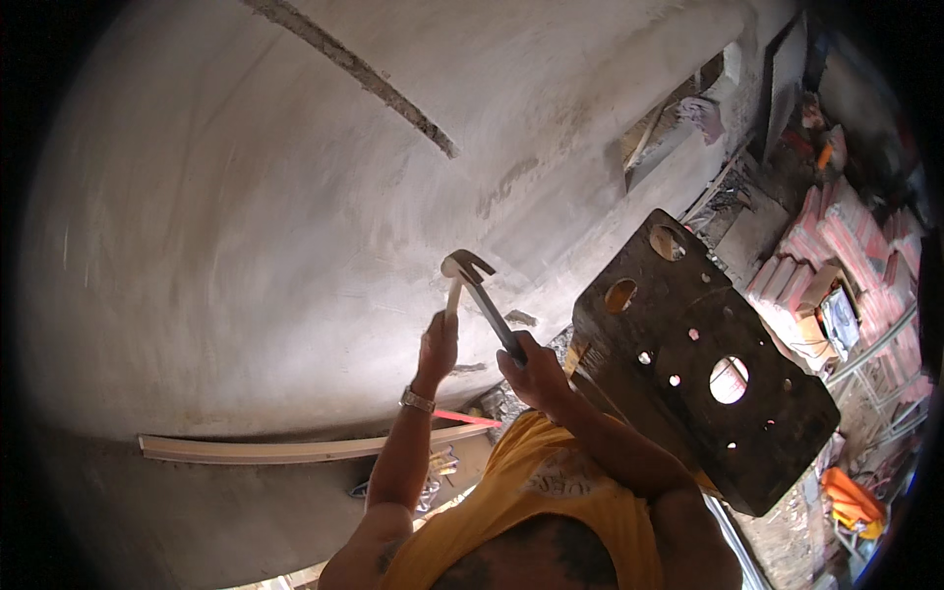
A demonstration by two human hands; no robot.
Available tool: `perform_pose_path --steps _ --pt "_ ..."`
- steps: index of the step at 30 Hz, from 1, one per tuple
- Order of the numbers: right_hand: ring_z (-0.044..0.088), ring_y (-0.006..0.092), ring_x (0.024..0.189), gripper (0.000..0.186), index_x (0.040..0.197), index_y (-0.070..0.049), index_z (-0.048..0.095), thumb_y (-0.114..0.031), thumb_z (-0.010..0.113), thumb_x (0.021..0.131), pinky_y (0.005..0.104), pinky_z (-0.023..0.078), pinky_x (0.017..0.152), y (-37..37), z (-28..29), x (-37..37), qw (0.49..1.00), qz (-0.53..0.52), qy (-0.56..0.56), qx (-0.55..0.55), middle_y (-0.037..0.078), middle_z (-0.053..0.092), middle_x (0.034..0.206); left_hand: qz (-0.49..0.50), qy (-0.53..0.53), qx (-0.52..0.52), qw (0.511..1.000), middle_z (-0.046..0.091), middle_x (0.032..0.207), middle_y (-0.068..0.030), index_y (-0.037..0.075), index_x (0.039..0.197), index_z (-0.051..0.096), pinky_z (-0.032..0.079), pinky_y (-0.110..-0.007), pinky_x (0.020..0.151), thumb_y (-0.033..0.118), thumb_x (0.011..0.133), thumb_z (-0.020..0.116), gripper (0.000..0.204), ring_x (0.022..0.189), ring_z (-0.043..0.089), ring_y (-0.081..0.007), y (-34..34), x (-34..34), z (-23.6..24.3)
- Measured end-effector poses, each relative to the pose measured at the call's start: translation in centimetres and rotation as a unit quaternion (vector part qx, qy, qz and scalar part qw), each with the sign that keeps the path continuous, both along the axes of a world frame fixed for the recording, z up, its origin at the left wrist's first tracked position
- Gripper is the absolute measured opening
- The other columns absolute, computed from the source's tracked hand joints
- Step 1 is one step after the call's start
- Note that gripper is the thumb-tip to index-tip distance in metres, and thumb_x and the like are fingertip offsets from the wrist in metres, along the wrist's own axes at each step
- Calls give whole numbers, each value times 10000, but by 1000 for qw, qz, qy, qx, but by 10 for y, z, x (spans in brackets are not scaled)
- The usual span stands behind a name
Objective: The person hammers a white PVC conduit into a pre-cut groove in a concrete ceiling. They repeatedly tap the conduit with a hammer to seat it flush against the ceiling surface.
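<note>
My right hand (pixel 536 374) is closed round the dark grip of a claw hammer (pixel 492 313), whose metal head points up and away from me. Close by on its left, my left hand (pixel 437 346) is closed on a pale narrow stick (pixel 452 298) held nearly upright. The hammer head overlaps the top end of this stick; whether they touch I cannot tell. Both hands are in front of a grey plastered wall (pixel 285 246). The lower end of the stick is hidden in my fingers.
A dark board with round holes (pixel 678 418) stands close on my right. Beyond it are pink-and-white sacks (pixel 855 241), an open carton (pixel 808 334) and an orange object (pixel 852 500). The wall has a long groove (pixel 354 81) and a recess (pixel 654 147). A long pale strip (pixel 265 449) lies lower left.
</note>
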State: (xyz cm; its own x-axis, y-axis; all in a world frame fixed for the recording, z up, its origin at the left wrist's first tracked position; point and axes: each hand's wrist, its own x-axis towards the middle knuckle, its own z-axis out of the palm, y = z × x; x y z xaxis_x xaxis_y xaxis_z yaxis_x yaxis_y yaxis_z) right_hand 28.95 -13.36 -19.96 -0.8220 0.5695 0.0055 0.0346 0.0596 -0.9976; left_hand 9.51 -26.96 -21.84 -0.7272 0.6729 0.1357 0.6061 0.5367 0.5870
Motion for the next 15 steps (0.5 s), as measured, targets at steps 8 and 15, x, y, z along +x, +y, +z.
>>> perform_pose_path --steps 8,15 --pt "427 86 403 154 929 -103 442 -166 582 920 256 359 363 20 2 -95 950 -87 113 -278 -26 424 557 -118 221 -148 957 658 971 -195 34 1189 516 528 -468 690 253 1005 464 290 836 646 -386 102 -94 124" --pt "476 119 372 104 954 -93 426 -110 527 936 264 408 305 30 -11 -147 901 -142 148 -384 10 434 621 -35 135 -40 989 594 786 -108 60 1229 502 485 -381 606 277 1027 433 304 674 595 -244 126 -180 93"
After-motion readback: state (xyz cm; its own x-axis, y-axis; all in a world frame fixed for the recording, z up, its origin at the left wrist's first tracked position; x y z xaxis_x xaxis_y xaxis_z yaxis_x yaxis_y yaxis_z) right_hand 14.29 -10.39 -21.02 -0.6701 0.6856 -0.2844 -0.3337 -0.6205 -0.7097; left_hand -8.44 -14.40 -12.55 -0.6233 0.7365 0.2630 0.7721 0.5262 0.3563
